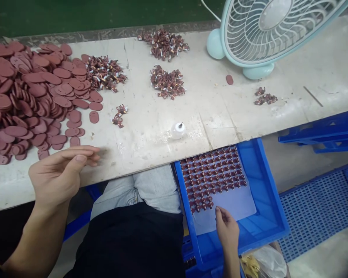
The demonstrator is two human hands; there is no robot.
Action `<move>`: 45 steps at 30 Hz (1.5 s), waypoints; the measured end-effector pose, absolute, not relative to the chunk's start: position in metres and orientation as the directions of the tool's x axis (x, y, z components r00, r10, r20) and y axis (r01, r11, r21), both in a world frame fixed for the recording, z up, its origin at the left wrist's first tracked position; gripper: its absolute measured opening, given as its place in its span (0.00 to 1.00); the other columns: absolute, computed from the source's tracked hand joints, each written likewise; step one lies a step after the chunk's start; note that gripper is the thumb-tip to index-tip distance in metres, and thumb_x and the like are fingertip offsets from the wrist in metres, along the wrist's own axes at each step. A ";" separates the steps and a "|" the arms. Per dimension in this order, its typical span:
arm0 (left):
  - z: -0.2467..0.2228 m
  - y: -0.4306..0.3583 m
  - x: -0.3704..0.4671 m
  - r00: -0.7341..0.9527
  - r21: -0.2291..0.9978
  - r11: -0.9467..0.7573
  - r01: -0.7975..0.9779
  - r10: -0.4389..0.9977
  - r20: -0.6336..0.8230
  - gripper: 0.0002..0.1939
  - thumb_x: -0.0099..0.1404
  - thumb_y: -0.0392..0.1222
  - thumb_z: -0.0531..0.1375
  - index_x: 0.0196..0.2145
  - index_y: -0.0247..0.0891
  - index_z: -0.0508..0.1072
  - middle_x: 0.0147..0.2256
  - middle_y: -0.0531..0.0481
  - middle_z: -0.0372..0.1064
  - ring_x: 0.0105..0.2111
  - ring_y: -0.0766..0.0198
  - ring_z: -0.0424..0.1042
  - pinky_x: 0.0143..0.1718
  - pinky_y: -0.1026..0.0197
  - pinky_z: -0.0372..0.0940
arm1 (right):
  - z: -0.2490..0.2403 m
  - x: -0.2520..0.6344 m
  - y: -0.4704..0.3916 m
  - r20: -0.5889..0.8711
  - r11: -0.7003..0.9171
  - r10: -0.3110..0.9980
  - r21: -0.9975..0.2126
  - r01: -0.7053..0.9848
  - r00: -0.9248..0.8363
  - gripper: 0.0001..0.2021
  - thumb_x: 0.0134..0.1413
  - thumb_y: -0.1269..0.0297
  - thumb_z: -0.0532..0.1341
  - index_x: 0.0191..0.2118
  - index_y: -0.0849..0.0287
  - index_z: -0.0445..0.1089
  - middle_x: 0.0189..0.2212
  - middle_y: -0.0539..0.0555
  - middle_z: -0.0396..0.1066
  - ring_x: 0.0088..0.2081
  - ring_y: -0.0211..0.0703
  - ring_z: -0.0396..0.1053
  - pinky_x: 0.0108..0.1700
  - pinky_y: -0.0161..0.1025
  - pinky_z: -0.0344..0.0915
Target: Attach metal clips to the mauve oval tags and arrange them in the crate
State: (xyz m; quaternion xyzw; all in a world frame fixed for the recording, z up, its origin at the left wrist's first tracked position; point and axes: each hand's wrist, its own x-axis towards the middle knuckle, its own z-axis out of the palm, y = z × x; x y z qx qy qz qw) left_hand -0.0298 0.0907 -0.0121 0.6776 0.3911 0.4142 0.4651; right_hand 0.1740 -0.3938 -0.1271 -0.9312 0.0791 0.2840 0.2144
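Note:
My left hand point(59, 173) hovers over the near edge of the worktable point(220, 112), fingers loosely extended, holding nothing I can see. It is nearest to the big heap of reddish-brown oval discs point(31, 96). My right hand point(226, 227) reaches down into a blue tray point(266, 204) beside my knee, fingertips at the lower edge of rows of small brown assembled pieces point(211, 177) laid on a pale sheet point(234, 210). Whether the fingers pinch a piece is hidden.
Piles of small brown parts point(166, 83) lie across the table, with a small white glue bottle point(178, 130) near the front edge. A pale blue desk fan point(266, 31) stands at the back right. Blue crates point(321, 208) sit on the floor to the right.

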 end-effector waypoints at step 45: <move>-0.016 0.094 -0.037 0.451 0.971 -0.238 0.001 0.867 0.212 0.02 0.70 0.42 0.75 0.38 0.44 0.90 0.41 0.47 0.88 0.34 0.63 0.86 0.33 0.64 0.83 | -0.197 0.196 -0.403 -0.484 -0.955 0.241 -0.271 0.117 0.841 0.16 0.69 0.47 0.66 0.45 0.56 0.78 0.44 0.53 0.80 0.50 0.48 0.77 0.60 0.56 0.73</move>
